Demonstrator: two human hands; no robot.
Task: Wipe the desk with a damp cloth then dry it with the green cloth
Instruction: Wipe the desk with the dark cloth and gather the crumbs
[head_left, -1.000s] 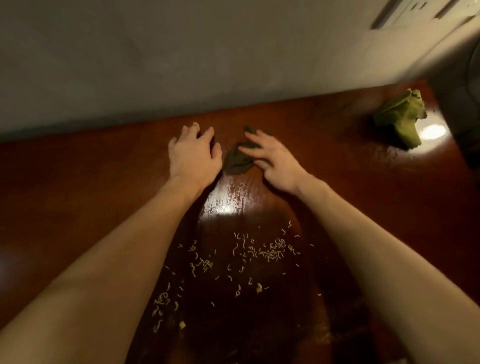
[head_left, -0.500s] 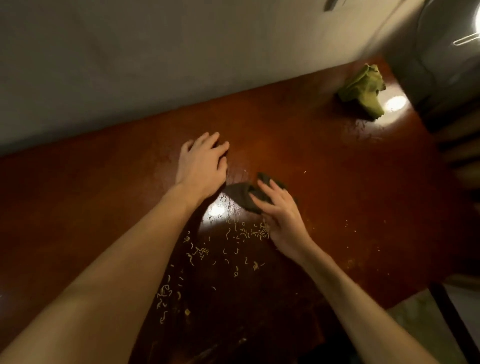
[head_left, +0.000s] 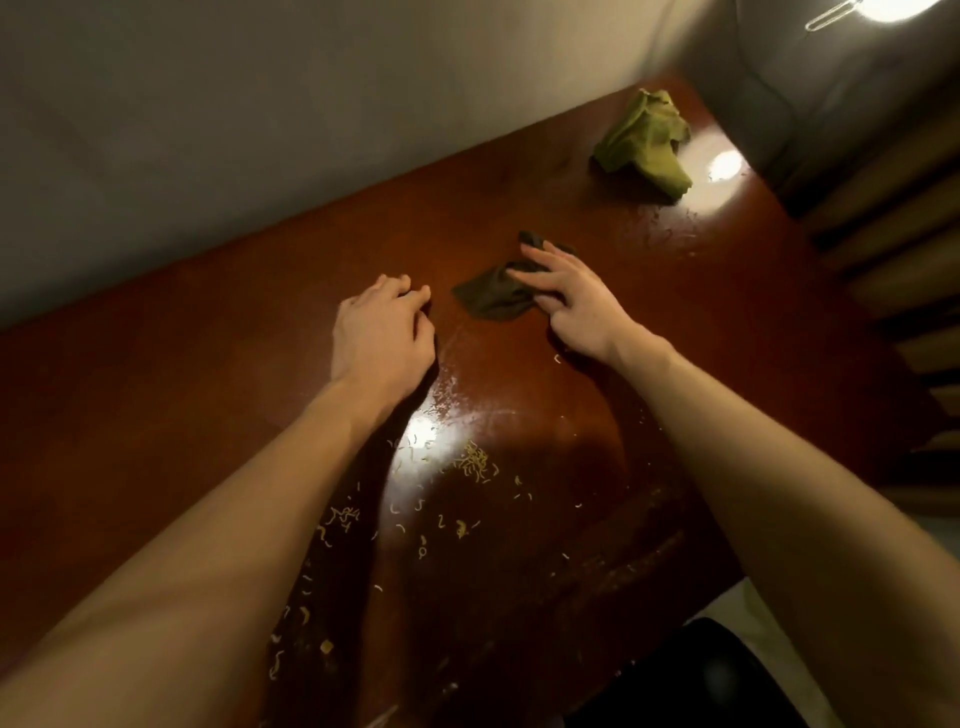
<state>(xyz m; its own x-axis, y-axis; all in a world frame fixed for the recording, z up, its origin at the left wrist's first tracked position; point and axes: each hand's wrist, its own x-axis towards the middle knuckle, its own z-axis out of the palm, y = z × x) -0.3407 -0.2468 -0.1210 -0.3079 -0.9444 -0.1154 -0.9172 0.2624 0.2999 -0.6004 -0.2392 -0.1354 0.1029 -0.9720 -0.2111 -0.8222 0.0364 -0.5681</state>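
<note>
A reddish-brown wooden desk (head_left: 156, 415) is being viewed from above, running from 8 o'clock to 1 o'clock along a grey wall (head_left: 260, 130); its surface is being lit by patches of glare and is showing wet streaks; a crumpled green cloth (head_left: 644, 143) is lying at the desk's far corner, at 1 o'clock from the right hand (head_left: 576, 301) and well apart from it; the left hand (head_left: 379, 338) is resting on the desk with fingers loosely bent, nothing being held; the right hand is being laid with straight, spread fingers on a dark damp cloth (head_left: 493, 296), which is being pressed against the desk rather than gripped; this cloth is lying at 2 o'clock from the left hand, near its fingertips but apart from them; pale noodle-like scraps (head_left: 472, 462) are lying scattered at 6 o'clock from both hands, between the forearms.
</note>
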